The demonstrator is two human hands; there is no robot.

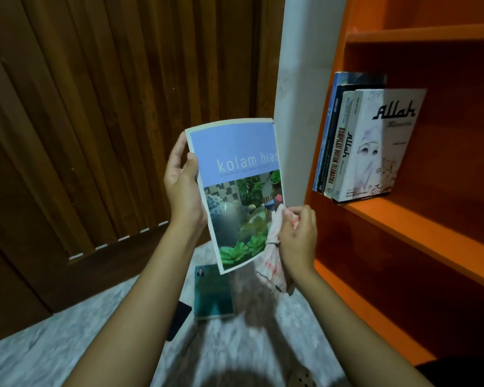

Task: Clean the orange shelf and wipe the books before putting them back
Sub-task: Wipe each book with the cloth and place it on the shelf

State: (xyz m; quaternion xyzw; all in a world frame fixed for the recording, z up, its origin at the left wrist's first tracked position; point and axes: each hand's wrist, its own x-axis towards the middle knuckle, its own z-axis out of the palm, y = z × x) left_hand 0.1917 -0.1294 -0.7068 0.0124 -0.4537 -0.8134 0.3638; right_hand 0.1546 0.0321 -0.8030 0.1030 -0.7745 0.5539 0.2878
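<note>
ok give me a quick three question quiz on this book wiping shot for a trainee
1. True or false: the left hand holds the kolam hias magazine by its left edge.
2. The right hand grips the cloth at which part of the magazine? A) top edge B) lower right edge C) left edge
3. Short answer: where does the teal book lie?

Key
1. True
2. B
3. On the floor below the magazine, not on the orange shelf.
</note>
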